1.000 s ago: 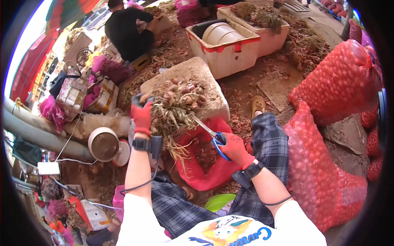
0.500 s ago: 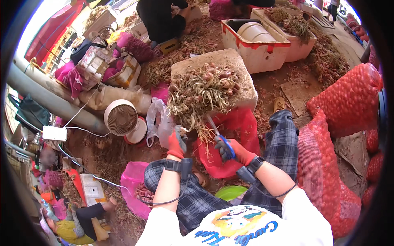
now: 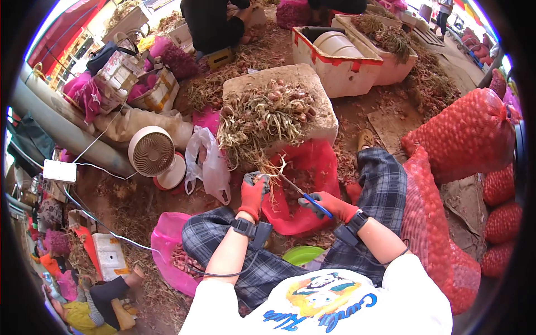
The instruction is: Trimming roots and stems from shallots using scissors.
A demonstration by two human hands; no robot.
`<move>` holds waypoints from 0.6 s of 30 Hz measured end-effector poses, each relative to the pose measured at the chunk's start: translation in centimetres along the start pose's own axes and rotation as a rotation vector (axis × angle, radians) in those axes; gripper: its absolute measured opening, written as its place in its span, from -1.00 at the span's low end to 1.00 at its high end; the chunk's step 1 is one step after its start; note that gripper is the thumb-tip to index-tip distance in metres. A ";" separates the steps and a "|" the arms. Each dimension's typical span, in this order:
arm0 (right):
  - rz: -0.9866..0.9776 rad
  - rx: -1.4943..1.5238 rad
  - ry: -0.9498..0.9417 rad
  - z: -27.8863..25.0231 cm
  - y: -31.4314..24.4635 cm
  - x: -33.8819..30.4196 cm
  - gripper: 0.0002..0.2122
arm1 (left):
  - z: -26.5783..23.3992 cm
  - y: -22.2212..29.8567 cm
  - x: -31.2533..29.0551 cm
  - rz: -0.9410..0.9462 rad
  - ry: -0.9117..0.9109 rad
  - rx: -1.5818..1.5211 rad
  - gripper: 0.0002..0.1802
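Note:
My left hand [image 3: 254, 194], in a red and grey work glove, is closed on a small bunch of dry shallot stalks [image 3: 270, 171]. Pale, stringy ends stick out of it toward the right. My right hand [image 3: 331, 207], gloved alike, grips blue-handled scissors [image 3: 317, 205]. Their blades point up and left, with the tips close by the stalks; whether they touch cannot be made out. Just beyond both hands, a heap of dried shallots [image 3: 273, 114] with leaves lies on an upturned, dirty foam box [image 3: 324, 124]. Below the hands spreads a red mesh bag [image 3: 287, 219].
A pink bag [image 3: 162, 234] with loose shallots rests by my left knee, and a green basin [image 3: 302, 255] between my legs. At left stand a fan [image 3: 152, 152] and a white plastic bag [image 3: 215, 173]. Full red net sacks [image 3: 463, 137] line the right. Another person [image 3: 215, 25] crouches beyond.
My left hand has moved right and up beside the scissor tips, with stalks now showing in it. My right hand still holds the scissors, slightly lower. The whole view has shifted a little.

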State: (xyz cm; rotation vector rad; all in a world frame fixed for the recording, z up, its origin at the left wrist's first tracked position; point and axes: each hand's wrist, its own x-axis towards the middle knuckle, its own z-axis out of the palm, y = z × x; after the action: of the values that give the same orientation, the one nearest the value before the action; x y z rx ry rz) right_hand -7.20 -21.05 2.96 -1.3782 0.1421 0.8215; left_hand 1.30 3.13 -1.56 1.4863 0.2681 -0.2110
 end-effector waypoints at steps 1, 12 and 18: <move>-0.016 -0.107 0.088 -0.1 0.0 0.1 -0.69 | 0.5 0.3 -0.5 0.021 -0.012 0.028 -0.83; -0.086 0.254 0.177 0.1 -1.2 -1.8 -0.68 | 3.1 2.8 -3.2 -0.225 -0.422 -0.245 -0.75; -0.361 0.149 0.176 1.5 -1.6 -2.0 -0.71 | 5.2 2.5 -6.3 -0.089 -0.624 -0.114 -0.55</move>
State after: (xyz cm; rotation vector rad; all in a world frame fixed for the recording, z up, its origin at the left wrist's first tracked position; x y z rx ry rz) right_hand -8.26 -20.55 5.71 -1.2846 0.0857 0.3813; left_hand -3.70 -1.99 3.03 1.2289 -0.1561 -0.7017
